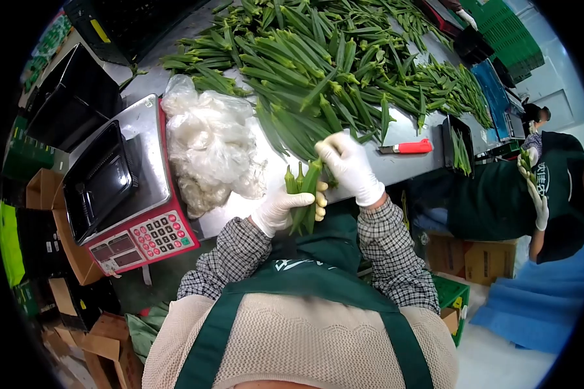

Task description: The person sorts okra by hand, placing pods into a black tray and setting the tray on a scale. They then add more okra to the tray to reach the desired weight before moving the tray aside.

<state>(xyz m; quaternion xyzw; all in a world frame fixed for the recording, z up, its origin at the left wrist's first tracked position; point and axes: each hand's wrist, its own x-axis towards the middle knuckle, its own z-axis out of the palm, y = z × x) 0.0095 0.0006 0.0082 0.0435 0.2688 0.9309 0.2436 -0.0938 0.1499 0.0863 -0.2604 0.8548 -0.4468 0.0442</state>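
Note:
Several green okra pods (303, 188) stand in my gloved left hand (280, 209), whose fingers wrap round them near the table's front edge. My gloved right hand (348, 166) is at the top of one pod, with its fingertips pressed together beside the stem end. Behind both hands a large heap of okra (305, 58) spreads over the metal table (402, 167). Left of my hands lies a crumpled pile of clear plastic bags (207, 129). A knife with a red handle (415, 146) rests on the table to the right.
A red scale (150, 238) holding a black tray (104, 185) is at the left, near a black crate (78, 97). A black container with okra (459, 146) stands at the right edge. One co-worker (525, 188) is at the right; another's gloved hand (467, 19) shows at the back.

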